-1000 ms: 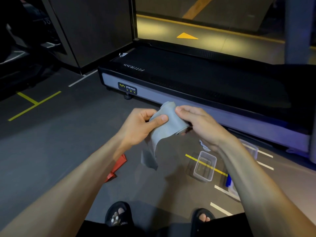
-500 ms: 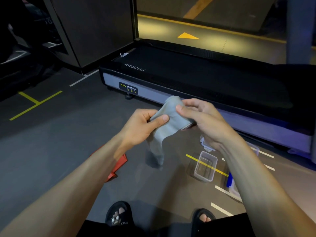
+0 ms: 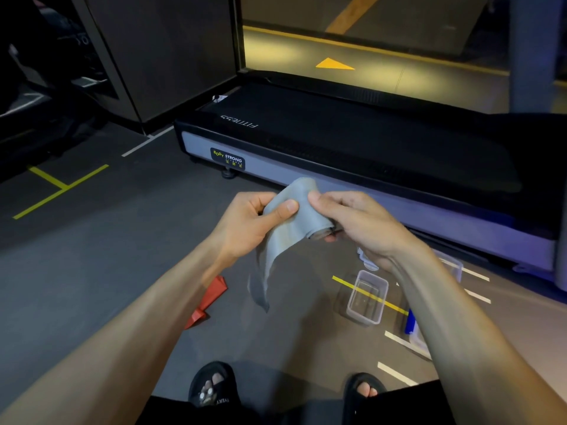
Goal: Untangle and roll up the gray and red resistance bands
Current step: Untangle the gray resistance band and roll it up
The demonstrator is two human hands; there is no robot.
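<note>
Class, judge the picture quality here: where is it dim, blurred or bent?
Head view: dim overall, brightest on the yellow-lit floor beyond the treadmill; the gray band blurs at its hanging tail; straight floor lines bow from the wide lens.

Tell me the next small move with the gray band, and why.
Probably another turn of the roll: the right hand holds the rolled end of the gray band, the left hand pinches the flat part, and a loose tail hangs unrolled. The red band lies on the floor.
</note>
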